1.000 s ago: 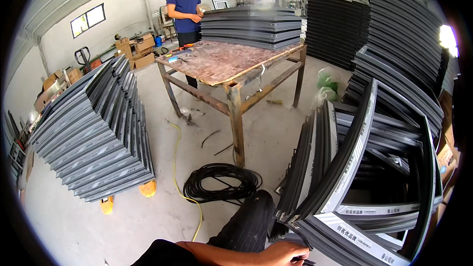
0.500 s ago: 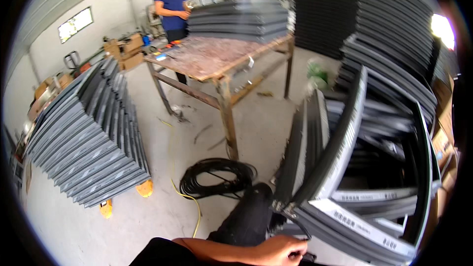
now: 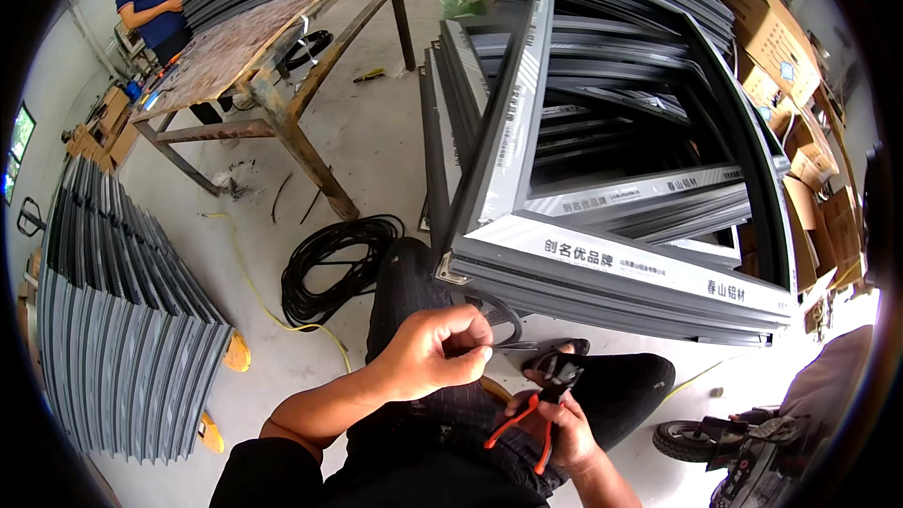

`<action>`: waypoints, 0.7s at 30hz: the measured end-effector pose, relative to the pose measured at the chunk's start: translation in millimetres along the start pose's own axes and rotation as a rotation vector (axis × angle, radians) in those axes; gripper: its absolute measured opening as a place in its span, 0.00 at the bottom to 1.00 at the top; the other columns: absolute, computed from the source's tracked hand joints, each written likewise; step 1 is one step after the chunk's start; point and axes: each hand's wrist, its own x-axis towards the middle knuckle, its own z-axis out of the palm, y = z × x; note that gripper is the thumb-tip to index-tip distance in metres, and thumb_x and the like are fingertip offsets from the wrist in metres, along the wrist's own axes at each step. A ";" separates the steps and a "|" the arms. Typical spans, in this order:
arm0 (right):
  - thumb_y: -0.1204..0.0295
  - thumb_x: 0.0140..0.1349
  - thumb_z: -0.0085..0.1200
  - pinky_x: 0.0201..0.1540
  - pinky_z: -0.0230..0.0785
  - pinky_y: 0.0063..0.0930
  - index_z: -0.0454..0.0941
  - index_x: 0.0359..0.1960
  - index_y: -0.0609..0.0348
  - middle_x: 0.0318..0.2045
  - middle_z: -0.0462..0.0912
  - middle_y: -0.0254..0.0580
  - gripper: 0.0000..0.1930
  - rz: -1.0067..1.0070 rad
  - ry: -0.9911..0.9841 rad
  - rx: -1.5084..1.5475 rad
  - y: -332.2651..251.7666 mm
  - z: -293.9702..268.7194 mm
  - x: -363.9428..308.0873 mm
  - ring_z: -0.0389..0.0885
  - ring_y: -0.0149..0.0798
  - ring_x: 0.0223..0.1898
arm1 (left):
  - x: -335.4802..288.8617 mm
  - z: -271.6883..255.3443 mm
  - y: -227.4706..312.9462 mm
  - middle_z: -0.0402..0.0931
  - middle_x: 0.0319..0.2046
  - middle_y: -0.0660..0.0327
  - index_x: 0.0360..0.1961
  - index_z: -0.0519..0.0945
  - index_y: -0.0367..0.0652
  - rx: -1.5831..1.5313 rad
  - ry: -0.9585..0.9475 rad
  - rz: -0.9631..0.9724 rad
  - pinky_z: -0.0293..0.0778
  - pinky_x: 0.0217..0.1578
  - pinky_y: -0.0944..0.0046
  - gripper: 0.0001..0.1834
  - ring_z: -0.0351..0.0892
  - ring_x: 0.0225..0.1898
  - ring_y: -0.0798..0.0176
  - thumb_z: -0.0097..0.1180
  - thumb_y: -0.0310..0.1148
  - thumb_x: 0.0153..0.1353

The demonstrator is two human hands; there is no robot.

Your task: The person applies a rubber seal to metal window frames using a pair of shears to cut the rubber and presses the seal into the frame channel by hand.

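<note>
My left hand (image 3: 440, 356) is closed, with thumb and fingers pinching a thin black rubber strip (image 3: 514, 322). The strip curves up from the pinch toward the near left corner of a grey metal frame (image 3: 616, 259) with printed white film. My right hand (image 3: 572, 433) lies lower and to the right, over my lap, wrapped around pliers (image 3: 562, 373) with red-orange handles. The jaws point up and away from me, apart from the strip; whether they are parted I cannot tell.
A worn wooden table (image 3: 221, 61) stands far left, with a person (image 3: 150, 5) behind it. A coiled black hose (image 3: 324, 268) and a yellow cord (image 3: 254, 287) lie on the floor. Stacked grey frames (image 3: 132, 339) stand left, cardboard boxes (image 3: 776, 38) right. A wheeled vehicle (image 3: 743, 447) is at lower right.
The view has swung right and down. My left hand now shows higher, closer beneath the frame's corner, with the strip in its pinch. My right hand and the pliers have come into view.
</note>
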 end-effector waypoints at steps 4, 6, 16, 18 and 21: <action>0.70 0.67 0.50 0.36 0.75 0.27 0.69 0.58 0.62 0.33 0.79 0.40 0.19 -0.028 -0.125 -0.914 -13.1 20.0 -3.8 0.79 0.32 0.33 | 0.9 2.2 1.5 0.69 0.21 0.72 0.30 0.72 0.39 0.020 -0.028 0.004 0.62 0.24 0.77 0.05 0.65 0.24 0.81 0.56 0.26 0.61; 0.69 0.65 0.55 0.27 0.69 0.24 0.75 0.46 0.62 0.30 0.78 0.36 0.12 -0.179 -0.088 -1.103 -13.2 27.5 1.8 0.75 0.29 0.26 | -0.4 4.4 2.8 0.69 0.21 0.72 0.30 0.72 0.39 0.037 -0.035 -0.007 0.62 0.24 0.76 0.05 0.65 0.23 0.81 0.56 0.26 0.61; 0.80 0.56 0.58 0.31 0.67 0.28 0.74 0.32 0.62 0.25 0.75 0.41 0.05 -0.920 -0.007 -1.615 -8.4 34.5 33.7 0.74 0.37 0.26 | 2.5 10.6 19.7 0.75 0.21 0.61 0.29 0.72 0.39 0.556 -0.013 0.161 0.71 0.25 0.67 0.08 0.76 0.23 0.66 0.61 0.27 0.54; 0.79 0.55 0.57 0.30 0.67 0.34 0.73 0.31 0.65 0.25 0.74 0.47 0.06 -0.848 -0.021 -1.523 -7.1 33.7 38.2 0.74 0.46 0.25 | 3.9 12.2 19.7 0.75 0.21 0.60 0.29 0.72 0.39 0.712 -0.001 0.234 0.72 0.25 0.65 0.09 0.78 0.23 0.63 0.62 0.27 0.52; 0.72 0.60 0.58 0.26 0.66 0.36 0.71 0.32 0.70 0.22 0.73 0.53 0.12 -0.487 -0.174 -1.252 -13.7 29.2 43.9 0.73 0.53 0.22 | 5.1 12.0 15.6 0.75 0.22 0.60 0.28 0.72 0.39 0.863 -0.006 0.295 0.73 0.24 0.64 0.10 0.78 0.23 0.62 0.63 0.27 0.51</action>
